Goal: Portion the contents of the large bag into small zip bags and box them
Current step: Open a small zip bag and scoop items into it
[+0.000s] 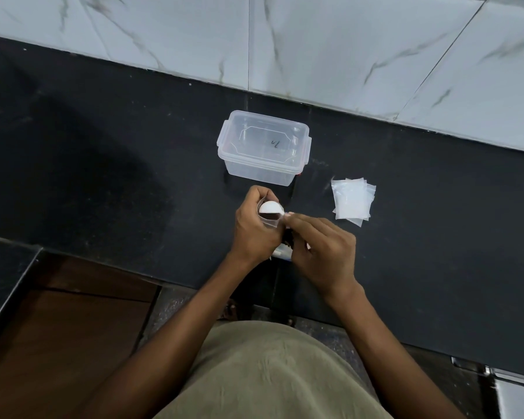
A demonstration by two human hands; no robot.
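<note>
left hand grips a small zip bag near the counter's front edge, right hand pinching a white scoop over it. thin, slippery film, best held by the mouth rim.

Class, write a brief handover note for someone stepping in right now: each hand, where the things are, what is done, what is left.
Left hand: holds a small zip bag open, dark contents inside.
Right hand: pinches the handle of a white spoon, its bowl at the bag's mouth.
Clear plastic box: behind the hands, lid on, seems empty.
Stack of empty zip bags: on the dark counter, right of the hands.
Large bag: mostly hidden under the hands.
Done: first bag being filled.
Left: seal it, fill the others, box them all.
</note>
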